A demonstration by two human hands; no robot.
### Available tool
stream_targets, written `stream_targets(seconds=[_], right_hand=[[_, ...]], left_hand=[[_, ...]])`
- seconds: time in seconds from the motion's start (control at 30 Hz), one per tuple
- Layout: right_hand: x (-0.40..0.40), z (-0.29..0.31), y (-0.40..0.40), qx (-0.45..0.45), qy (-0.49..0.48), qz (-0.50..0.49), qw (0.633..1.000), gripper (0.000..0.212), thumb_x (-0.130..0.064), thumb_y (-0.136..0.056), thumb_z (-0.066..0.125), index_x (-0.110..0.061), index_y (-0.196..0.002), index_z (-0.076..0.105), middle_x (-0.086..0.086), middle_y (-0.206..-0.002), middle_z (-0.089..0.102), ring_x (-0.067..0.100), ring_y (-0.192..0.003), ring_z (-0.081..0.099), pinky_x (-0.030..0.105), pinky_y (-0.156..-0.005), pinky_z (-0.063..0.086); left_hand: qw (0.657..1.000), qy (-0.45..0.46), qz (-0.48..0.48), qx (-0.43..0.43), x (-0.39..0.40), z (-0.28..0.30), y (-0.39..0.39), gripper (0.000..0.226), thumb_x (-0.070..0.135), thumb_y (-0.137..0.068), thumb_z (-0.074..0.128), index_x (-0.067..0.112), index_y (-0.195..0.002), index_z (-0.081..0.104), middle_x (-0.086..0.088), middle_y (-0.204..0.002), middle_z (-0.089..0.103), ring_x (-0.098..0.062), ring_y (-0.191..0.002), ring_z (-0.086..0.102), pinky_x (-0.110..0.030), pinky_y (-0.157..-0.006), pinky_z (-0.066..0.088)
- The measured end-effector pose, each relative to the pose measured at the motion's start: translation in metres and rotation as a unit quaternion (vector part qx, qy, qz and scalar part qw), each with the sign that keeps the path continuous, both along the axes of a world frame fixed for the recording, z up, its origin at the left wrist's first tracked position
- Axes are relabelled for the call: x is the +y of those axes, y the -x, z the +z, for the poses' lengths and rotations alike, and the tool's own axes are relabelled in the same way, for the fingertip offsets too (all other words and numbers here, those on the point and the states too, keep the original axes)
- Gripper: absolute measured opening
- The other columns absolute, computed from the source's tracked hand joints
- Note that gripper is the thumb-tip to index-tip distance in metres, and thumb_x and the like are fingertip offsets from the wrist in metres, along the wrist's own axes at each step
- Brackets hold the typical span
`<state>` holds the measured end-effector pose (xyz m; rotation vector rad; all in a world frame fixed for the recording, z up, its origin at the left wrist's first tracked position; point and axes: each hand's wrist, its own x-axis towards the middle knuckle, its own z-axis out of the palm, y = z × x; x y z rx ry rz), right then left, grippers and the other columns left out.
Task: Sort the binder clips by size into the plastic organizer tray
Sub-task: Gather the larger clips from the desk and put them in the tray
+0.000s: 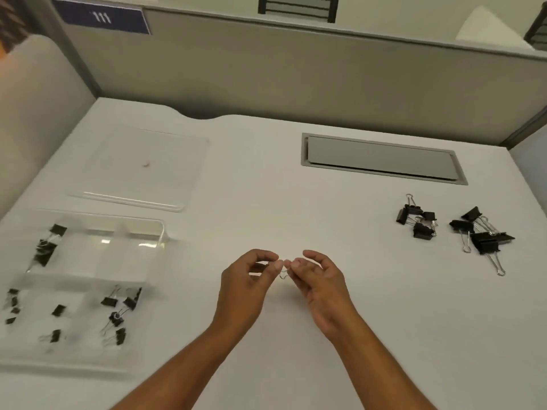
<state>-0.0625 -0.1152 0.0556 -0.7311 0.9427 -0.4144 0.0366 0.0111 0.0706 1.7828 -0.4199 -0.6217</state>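
Note:
My left hand [248,279] and my right hand [318,276] meet above the middle of the white table, fingertips pinching a small wire clip handle [283,273] between them; the clip's body is hidden by the fingers. The clear plastic organizer tray [88,276] lies at the left, with several black binder clips [115,312] spread over its compartments. A loose pile of medium black clips [417,220] and a pile of larger black clips [482,235] lie on the table at the right.
The tray's clear lid [142,170] lies flat behind the tray. A grey cable hatch [381,158] is set into the table at the back right. Grey partition walls close off the back and the left side.

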Motion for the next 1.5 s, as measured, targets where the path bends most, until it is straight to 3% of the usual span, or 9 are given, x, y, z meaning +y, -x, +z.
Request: stream_targets(seconds=[0.2,0.4,0.6,0.77,0.93,1.2,1.3,1.4,1.5], right_hand=[[0.102,0.018,-0.054,0.034,-0.039,0.126,0.991,0.031,-0.005,-0.095,0.072,-0.007,-0.125,0.062,0.016,-0.100,0.074,0.029,-0.098,0.078,0.031,-0.070,0.061],[0.188,0.024,-0.113,0.038,0.041,0.209,0.976,0.018,0.004,-0.096,0.068,0.000,-0.114,0.067,0.017,-0.107,0.073,0.032,-0.101,0.078,0.037,-0.083,0.062],[0.234,0.040,-0.159,0.065,0.149,0.272,0.948,0.018,0.007,-0.089,0.073,-0.003,-0.104,0.068,0.020,-0.105,0.073,0.031,-0.095,0.079,0.045,-0.090,0.064],[0.247,0.061,-0.194,0.080,0.263,0.306,0.912,0.018,0.002,-0.086,0.079,-0.009,-0.098,0.072,0.003,-0.094,0.079,0.016,-0.080,0.075,0.026,-0.067,0.059],[0.252,0.071,-0.250,0.059,0.391,0.302,0.867,0.012,-0.013,-0.088,0.081,-0.019,-0.094,0.073,-0.006,-0.095,0.079,0.012,-0.089,0.075,0.028,-0.080,0.061],[0.269,0.050,-0.350,0.033,0.545,0.390,0.742,0.008,-0.015,-0.094,0.072,-0.018,-0.101,0.071,-0.010,-0.095,0.074,0.000,-0.085,0.067,0.010,-0.074,0.050],[0.267,0.031,-0.362,0.072,0.585,0.420,0.690,0.019,-0.016,-0.097,0.069,-0.018,-0.116,0.070,-0.006,-0.113,0.074,0.006,-0.102,0.065,0.023,-0.091,0.050],[0.266,0.021,-0.351,0.098,0.602,0.390,0.690,0.027,-0.012,-0.098,0.063,-0.023,-0.122,0.067,-0.012,-0.121,0.068,0.011,-0.117,0.060,0.036,-0.103,0.051],[0.267,0.021,-0.328,0.086,0.593,0.353,0.718,0.027,-0.013,-0.098,0.060,-0.026,-0.121,0.066,-0.020,-0.119,0.061,0.007,-0.115,0.058,0.037,-0.102,0.051]], left_hand=[[0.990,-0.004,0.055,-0.129,0.108,0.027,-0.076,0.016,0.028,-0.086,0.085,0.027,-0.100,0.078,0.019,-0.094,0.076,-0.009,-0.088,0.073,-0.014,-0.076,0.054],[0.953,-0.047,0.184,-0.236,0.218,0.034,-0.185,0.015,0.028,-0.086,0.084,0.021,-0.093,0.073,0.012,-0.094,0.072,-0.004,-0.084,0.072,-0.012,-0.074,0.055],[0.901,-0.221,0.206,-0.312,0.265,-0.002,-0.268,0.025,0.049,-0.088,0.078,0.026,-0.086,0.071,0.009,-0.087,0.071,-0.023,-0.095,0.058,-0.046,-0.084,0.046],[0.881,-0.330,0.141,-0.306,0.270,-0.020,-0.283,0.017,0.045,-0.094,0.073,0.033,-0.082,0.077,0.008,-0.079,0.067,-0.023,-0.099,0.051,-0.044,-0.080,0.034],[0.890,-0.275,0.181,-0.315,0.287,-0.025,-0.271,0.009,0.030,-0.098,0.069,0.027,-0.092,0.076,0.008,-0.094,0.072,-0.023,-0.102,0.052,-0.040,-0.081,0.026],[0.903,-0.212,0.216,-0.305,0.309,-0.022,-0.241,0.014,0.021,-0.094,0.073,0.029,-0.106,0.074,0.013,-0.107,0.070,-0.016,-0.112,0.051,-0.037,-0.088,0.027],[0.906,-0.198,0.234,-0.294,0.313,-0.021,-0.233,0.016,0.020,-0.095,0.072,0.032,-0.106,0.073,0.017,-0.107,0.068,-0.014,-0.112,0.049,-0.037,-0.088,0.027],[0.906,-0.194,0.242,-0.289,0.315,-0.023,-0.229,0.017,0.021,-0.095,0.071,0.034,-0.106,0.073,0.017,-0.108,0.067,-0.013,-0.112,0.050,-0.036,-0.089,0.028],[0.904,-0.192,0.242,-0.294,0.311,-0.025,-0.223,0.017,0.021,-0.095,0.071,0.032,-0.107,0.073,0.014,-0.109,0.068,-0.014,-0.112,0.051,-0.036,-0.090,0.030]])
